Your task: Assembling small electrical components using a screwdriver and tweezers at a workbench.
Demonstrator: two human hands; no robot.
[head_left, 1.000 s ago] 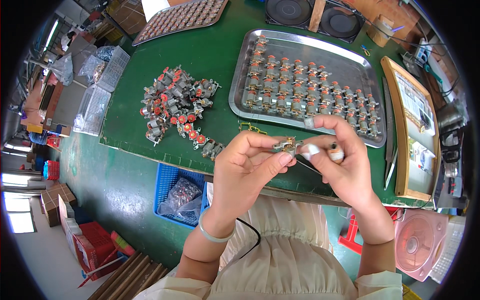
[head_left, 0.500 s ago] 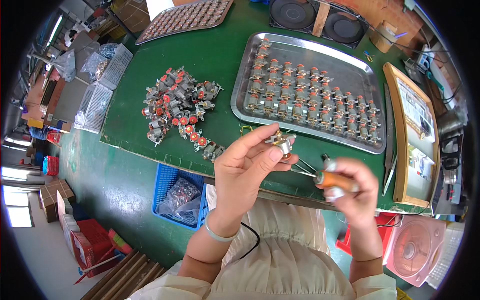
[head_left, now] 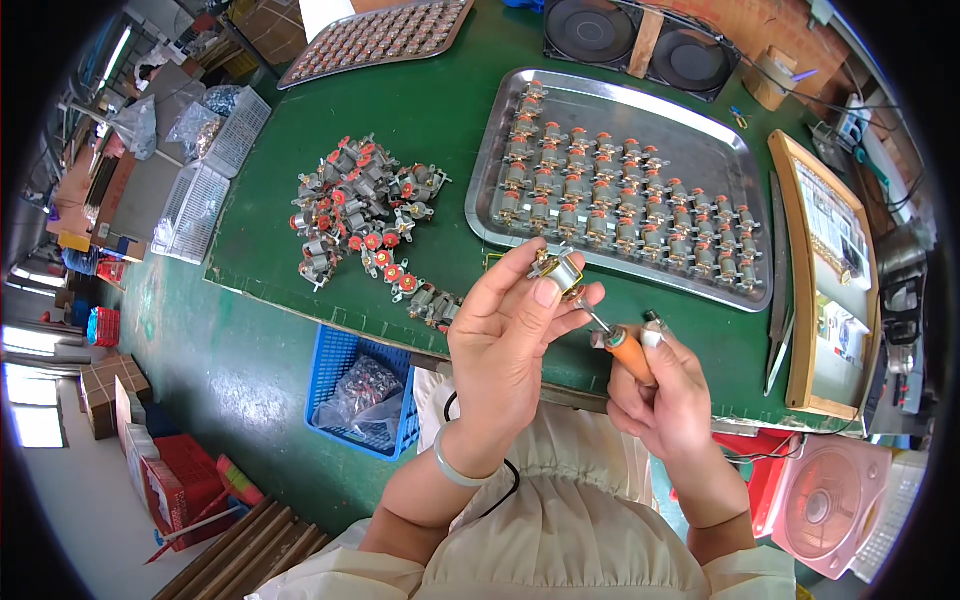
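While the left hand pinches a small metal component between thumb and fingers, above the near edge of the green table, the right hand curls around an orange-handled tool, its thin shaft pointing far and left toward the component's near end; contact is unclear. The step in hand seems to be working that end; the next move calls for a firm pinch and an aligned shaft. Similar parts fill much of a metal tray beyond.

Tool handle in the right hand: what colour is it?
Orange; the tool handle, held in the right hand, shows best in the head view.
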